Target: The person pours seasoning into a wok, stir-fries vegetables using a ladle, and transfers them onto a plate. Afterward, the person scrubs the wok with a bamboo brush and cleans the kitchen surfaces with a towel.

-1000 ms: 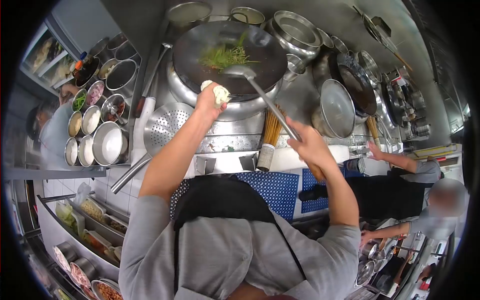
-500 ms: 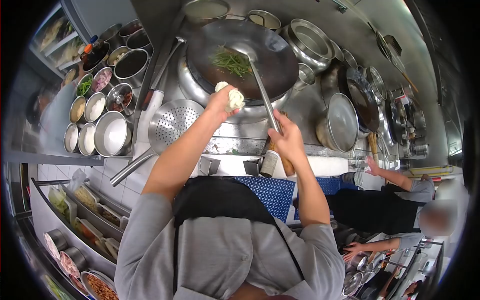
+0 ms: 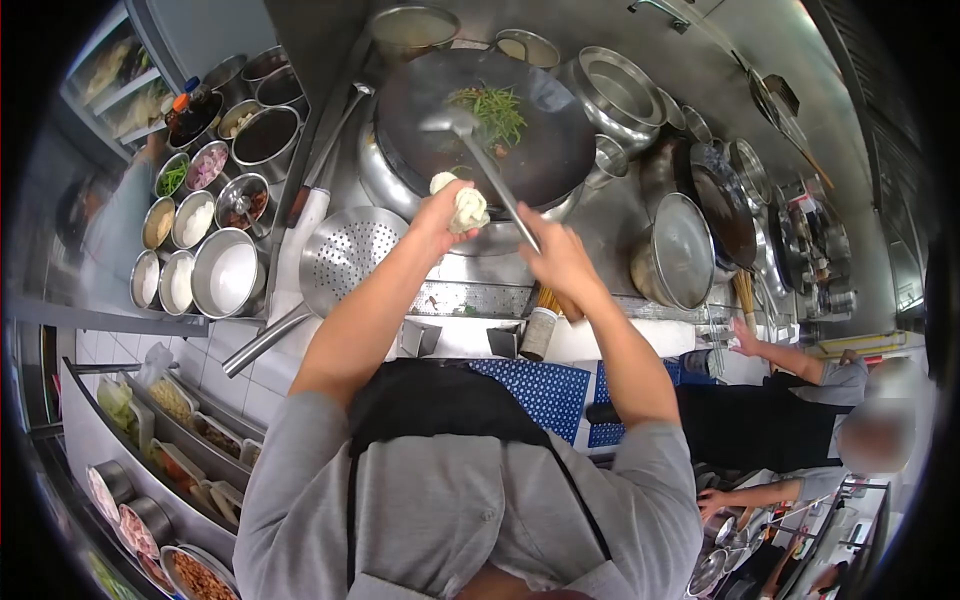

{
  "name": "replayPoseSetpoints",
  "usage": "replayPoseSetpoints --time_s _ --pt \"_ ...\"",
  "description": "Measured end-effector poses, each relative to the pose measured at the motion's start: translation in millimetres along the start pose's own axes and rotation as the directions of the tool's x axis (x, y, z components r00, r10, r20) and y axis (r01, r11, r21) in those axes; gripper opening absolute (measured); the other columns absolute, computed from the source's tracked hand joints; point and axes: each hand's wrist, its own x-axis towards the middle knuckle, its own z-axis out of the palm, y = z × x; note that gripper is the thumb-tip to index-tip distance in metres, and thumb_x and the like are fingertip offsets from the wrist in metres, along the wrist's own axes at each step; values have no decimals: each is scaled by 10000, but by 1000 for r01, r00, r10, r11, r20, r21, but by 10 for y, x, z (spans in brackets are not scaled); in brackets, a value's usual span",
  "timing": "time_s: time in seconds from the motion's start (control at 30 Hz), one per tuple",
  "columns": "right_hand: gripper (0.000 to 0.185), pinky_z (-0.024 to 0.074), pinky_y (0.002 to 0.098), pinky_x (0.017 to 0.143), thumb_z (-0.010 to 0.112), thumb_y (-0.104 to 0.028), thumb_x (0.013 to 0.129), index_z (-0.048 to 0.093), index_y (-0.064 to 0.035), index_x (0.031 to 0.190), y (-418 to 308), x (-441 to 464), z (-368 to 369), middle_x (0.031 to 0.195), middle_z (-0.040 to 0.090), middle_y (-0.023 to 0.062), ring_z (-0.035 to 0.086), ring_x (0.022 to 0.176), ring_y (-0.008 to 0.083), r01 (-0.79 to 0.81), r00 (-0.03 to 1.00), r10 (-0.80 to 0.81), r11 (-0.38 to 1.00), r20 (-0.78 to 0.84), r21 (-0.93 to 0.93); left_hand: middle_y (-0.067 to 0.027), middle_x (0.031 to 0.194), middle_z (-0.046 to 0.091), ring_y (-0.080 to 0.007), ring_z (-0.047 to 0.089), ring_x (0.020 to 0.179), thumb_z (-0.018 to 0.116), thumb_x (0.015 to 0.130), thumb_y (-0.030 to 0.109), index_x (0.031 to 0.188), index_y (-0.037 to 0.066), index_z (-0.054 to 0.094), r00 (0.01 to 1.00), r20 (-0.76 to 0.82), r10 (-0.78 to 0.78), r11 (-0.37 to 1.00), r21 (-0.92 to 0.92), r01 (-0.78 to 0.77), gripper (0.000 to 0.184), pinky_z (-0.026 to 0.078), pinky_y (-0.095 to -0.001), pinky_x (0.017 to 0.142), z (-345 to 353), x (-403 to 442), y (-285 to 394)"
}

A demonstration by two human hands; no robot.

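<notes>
A large dark wok (image 3: 545, 150) sits on a round steel burner ring, with green vegetable strips (image 3: 490, 112) lying in its upper middle. My left hand (image 3: 440, 220) is closed on a bunched white cloth (image 3: 469, 207) at the wok's near edge. The metal ladle (image 3: 486, 165) is gripped in my right hand (image 3: 558, 258); its bowl is inside the wok, left of the vegetables. Just below my right hand, a bamboo brush (image 3: 540, 328) with a wrapped handle stands near the counter's front edge.
A perforated strainer (image 3: 345, 252) lies left of the wok. Farther left are several steel containers of ingredients (image 3: 226, 272). On the right stand a steel pot (image 3: 682, 250) and another wok (image 3: 722, 215). A co-worker in a black apron (image 3: 745, 425) is at the right.
The ladle's bowl has swung left across the wok, and the vegetables have shifted right. My right hand has moved slightly with the handle. My left hand keeps hold of the cloth.
</notes>
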Motion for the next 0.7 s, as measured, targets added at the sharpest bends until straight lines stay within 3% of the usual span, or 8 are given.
replayPoseSetpoints --time_s 0.1,0.2,0.33,0.47,0.5,0.53,0.6,0.7 --pt "542 478 401 907 629 -88 782 541 -36 1314 36 -479 -337 1152 606 279 619 1051 396 -75 996 78 995 42 -61 -37 820 642 -226 636 765 591 877 325 885 153 601 997 21 -78 995 -57 79 173 537 -384 619 60 50 59" --pt "561 486 392 882 638 -82 780 520 -16 1324 124 -464 -403 1137 620 268 637 1013 385 -206 978 207 977 1 -57 -104 879 636 -257 641 773 520 928 223 1009 100 557 997 -67 -42 994 -106 35 152 546 -416 508 75 336 -79" --pt "569 503 344 603 621 -68 813 478 9 1358 168 -307 -420 805 643 192 616 592 231 -199 972 205 978 -111 63 -116 893 631 -246 637 757 486 959 247 1074 110 526 999 -16 -36 971 -237 32 184 524 -373 456 463 -581 -238" --pt "545 383 253 405 597 -37 841 477 -4 1372 -292 -717 -564 634 538 42 447 412 81 -282 959 266 869 98 406 -68 881 633 -198 625 735 474 963 285 1044 135 539 998 11 -62 984 -169 63 182 496 -312 476 446 -695 -240" --pt "566 401 238 416 614 -27 822 480 -6 1371 -368 -804 -635 677 558 48 513 502 80 -361 933 298 787 203 500 -59 872 629 -187 617 726 463 965 295 1033 141 538 999 -50 -3 980 -199 -7 184 487 -314 483 350 -404 -189" --pt "554 383 235 403 602 -15 834 484 -25 1375 -489 -946 -740 640 542 24 480 463 73 -391 920 308 749 242 535 -50 864 625 -177 608 717 453 968 306 1023 146 536 993 -107 56 971 -224 -79 188 478 -315 489 252 -231 -167" --pt "547 374 238 390 595 -7 842 486 -36 1377 -636 -1110 -1102 612 536 12 453 425 72 -450 891 311 705 331 548 -28 857 621 -166 595 713 433 976 291 1013 161 537 999 -3 -38 959 -279 35 170 450 -326 491 219 -372 -97" --pt "542 393 249 387 598 -21 838 491 -29 1369 -531 -1105 -1312 628 559 39 487 436 83 -504 849 303 707 432 496 -19 828 627 -159 599 732 438 970 271 996 155 539 996 19 -83 986 -141 84 156 451 -321 493 498 -1064 47"
